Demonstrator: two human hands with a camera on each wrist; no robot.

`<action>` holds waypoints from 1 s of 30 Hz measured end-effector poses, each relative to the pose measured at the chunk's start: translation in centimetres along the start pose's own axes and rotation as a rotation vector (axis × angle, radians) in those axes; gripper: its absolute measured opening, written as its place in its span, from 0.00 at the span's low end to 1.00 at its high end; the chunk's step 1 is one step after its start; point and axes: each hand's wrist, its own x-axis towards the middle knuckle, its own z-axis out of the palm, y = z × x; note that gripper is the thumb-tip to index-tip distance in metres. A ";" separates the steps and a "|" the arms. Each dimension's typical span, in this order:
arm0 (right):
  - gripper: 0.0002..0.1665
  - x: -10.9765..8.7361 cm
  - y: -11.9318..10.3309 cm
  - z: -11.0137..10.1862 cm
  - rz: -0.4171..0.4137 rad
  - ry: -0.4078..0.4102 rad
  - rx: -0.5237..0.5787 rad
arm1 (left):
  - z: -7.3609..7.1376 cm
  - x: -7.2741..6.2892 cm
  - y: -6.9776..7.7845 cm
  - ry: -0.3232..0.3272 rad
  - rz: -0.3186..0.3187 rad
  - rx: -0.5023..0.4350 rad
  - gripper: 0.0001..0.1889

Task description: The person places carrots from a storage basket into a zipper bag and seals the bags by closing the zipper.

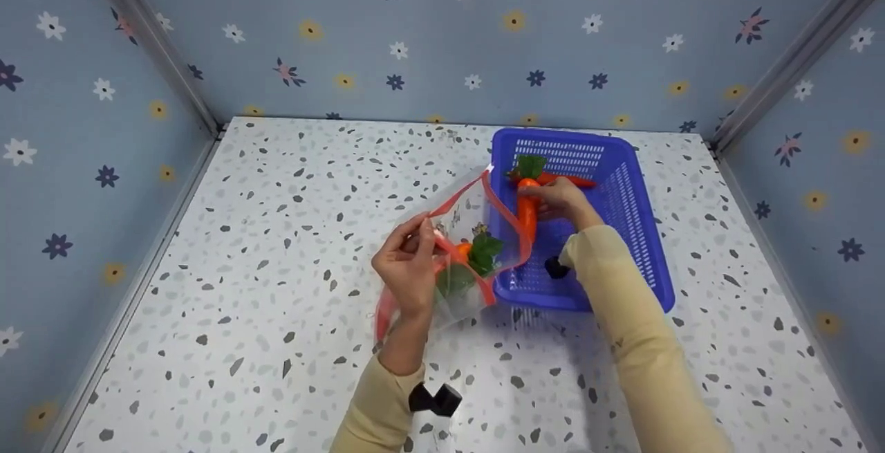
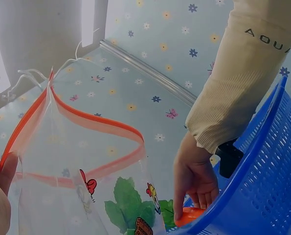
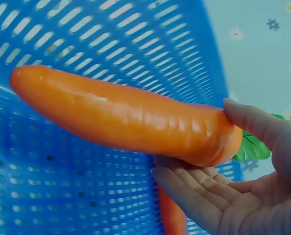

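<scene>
- Right hand point(image 1: 559, 200): over the basket point(image 1: 641, 211), thumb and fingers curled about the leafy end of a carrot point(image 3: 125, 117).
- Carrot: at the basket's left side, left of the right hand, the nearer of the two; long axis roughly along the basket's left wall, tip towards the person.
- Left hand point(image 1: 408, 266): left of the basket, fingertips pinching the rim of a clear bag point(image 1: 463, 301).
- Bag: mouth gaping towards the basket; contact cannot be told. Leafy-topped item point(image 1: 485, 254) inside.
- Second carrot point(image 1: 579, 181): within the basket, crosswise, near its far wall.
</scene>
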 end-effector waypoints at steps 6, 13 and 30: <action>0.36 -1.9 -1.4 -0.6 -0.078 0.025 -0.012 | 0.1 0.1 0.4 0.005 -0.010 0.013 0.07; 0.35 -5.1 -2.6 -0.6 -0.230 0.067 -0.062 | -0.2 -0.1 -0.5 -0.011 0.021 0.019 0.07; 0.30 -14.2 -3.1 0.8 -0.699 0.151 -0.249 | 0.0 0.0 -0.1 -0.039 0.011 -0.028 0.07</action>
